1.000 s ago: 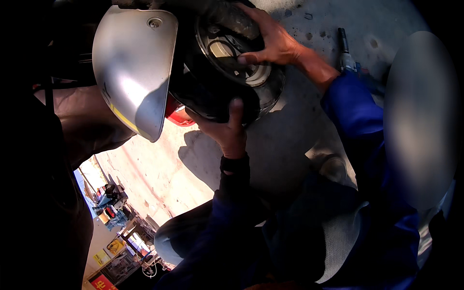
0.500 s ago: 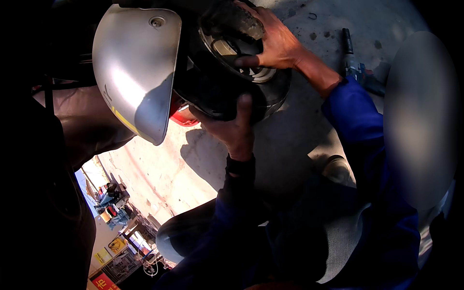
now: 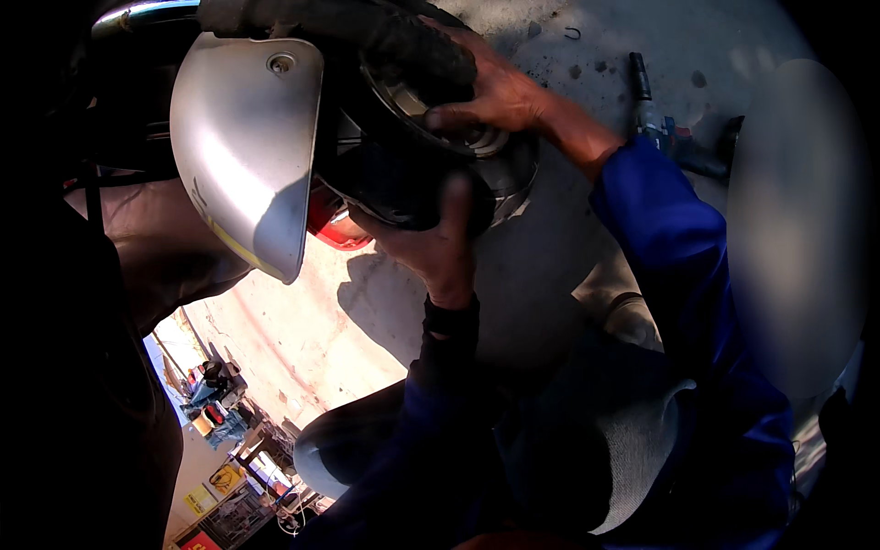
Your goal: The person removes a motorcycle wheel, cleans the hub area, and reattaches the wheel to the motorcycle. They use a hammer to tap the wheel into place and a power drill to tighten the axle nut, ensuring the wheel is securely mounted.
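Note:
Both of my hands are on a black wheel (image 3: 513, 179) with a pale metal hub (image 3: 477, 139), at the back of what looks like a motorbike or scooter. My right hand (image 3: 495, 92) clasps the wheel's upper right side, its thumb bent in beside the hub and its fingertips out of sight behind a thick dark part (image 3: 394, 41). From below, my left hand (image 3: 426, 252) grips the lower side, thumb raised against the dark rubber and fingers passing underneath. Left of the wheel is a silver side panel (image 3: 243, 137) with a bolt. A red lamp (image 3: 335, 220) shows below it.
On the concrete ground (image 3: 568, 247) at the right lies a cordless power tool (image 3: 674, 142) with a long black socket. A small hook-shaped wire (image 3: 573, 34) lies farther off. Piled goods and signs (image 3: 220, 412) stand at lower left. A blurred grey shape (image 3: 802, 229) covers the right edge.
The vehicle, wheel and both hands sit slightly farther left in the picture, as does the power tool. Both hands keep much the same grip on the wheel.

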`<state>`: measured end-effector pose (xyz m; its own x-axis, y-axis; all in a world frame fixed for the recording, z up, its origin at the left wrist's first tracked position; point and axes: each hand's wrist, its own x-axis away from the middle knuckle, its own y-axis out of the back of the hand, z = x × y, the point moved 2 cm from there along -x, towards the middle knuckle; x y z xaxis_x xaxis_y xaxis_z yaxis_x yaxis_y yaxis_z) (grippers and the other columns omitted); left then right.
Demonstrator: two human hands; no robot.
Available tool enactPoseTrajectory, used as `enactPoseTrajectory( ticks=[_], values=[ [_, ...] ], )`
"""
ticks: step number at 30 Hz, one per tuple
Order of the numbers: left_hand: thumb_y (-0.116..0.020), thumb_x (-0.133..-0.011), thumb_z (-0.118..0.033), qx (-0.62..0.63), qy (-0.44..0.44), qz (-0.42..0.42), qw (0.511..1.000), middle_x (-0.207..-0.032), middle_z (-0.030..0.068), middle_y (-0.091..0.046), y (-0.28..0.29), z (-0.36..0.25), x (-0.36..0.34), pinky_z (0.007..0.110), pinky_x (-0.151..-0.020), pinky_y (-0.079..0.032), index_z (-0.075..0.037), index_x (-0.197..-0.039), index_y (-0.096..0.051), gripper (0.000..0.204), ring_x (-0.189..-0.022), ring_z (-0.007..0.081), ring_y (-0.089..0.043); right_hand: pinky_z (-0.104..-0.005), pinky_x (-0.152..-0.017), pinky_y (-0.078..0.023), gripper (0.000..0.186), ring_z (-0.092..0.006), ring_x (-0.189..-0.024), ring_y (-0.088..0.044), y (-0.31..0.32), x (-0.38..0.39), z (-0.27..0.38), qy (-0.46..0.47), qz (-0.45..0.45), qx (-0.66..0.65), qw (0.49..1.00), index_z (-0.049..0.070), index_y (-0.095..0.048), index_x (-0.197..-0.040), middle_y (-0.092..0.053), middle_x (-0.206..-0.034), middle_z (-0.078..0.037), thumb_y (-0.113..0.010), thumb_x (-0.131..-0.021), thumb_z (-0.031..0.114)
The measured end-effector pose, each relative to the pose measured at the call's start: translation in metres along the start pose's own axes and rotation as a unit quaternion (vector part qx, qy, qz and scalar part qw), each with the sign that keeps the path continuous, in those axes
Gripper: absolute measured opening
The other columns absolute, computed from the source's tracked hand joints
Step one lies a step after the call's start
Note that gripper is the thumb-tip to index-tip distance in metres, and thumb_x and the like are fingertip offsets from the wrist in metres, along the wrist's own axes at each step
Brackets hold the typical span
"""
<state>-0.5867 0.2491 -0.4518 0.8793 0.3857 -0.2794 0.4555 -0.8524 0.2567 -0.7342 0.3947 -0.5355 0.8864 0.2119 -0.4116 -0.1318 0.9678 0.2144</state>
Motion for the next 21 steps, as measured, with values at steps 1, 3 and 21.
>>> enactPoseTrajectory(
  ticks=[1,3,21],
  values=[
    [-0.096,-0.071,-0.035,-0.015,0.004,0.002,1.0,-0.15,0.0231,-0.043,-0.003,0.0,-0.002,0.043,-0.114,-0.039,0.005,-0.156,-0.022,0.12,-0.138,0.0324,-0.046,-0.0486,-0.126,-0.027,0.129,-0.0372,-0.154,-0.027,0.003,-0.002,0.0,-0.006,0.005,-0.001,1.0,0.009,-0.019,-0.165,-0.031,-0.163,-0.021,-0.087,-0.069,0.064],
    [-0.096,-0.07,-0.036,-0.037,0.013,0.007,0.999,-0.151,0.0238,-0.042,-0.005,-0.002,-0.002,0.043,-0.115,-0.038,0.005,-0.158,-0.021,0.123,-0.139,0.033,-0.045,-0.0486,-0.126,-0.026,0.131,-0.0372,-0.154,-0.025,0.009,-0.005,0.0,-0.018,0.016,-0.001,1.0,0.009,-0.017,-0.165,-0.028,-0.166,-0.021,-0.086,-0.07,0.067],
    [-0.091,-0.07,-0.058,-0.025,0.03,-0.029,0.999,-0.163,0.0279,-0.026,0.01,0.013,0.008,0.049,-0.123,-0.027,0.01,-0.161,-0.009,0.139,-0.15,0.0367,-0.032,-0.0509,-0.089,-0.051,0.051,-0.0375,-0.095,-0.067,0.098,-0.079,-0.19,-0.098,0.126,0.587,0.794,0.001,-0.066,-0.115,-0.068,-0.094,-0.02,-0.073,-0.08,0.037]
  ],
)
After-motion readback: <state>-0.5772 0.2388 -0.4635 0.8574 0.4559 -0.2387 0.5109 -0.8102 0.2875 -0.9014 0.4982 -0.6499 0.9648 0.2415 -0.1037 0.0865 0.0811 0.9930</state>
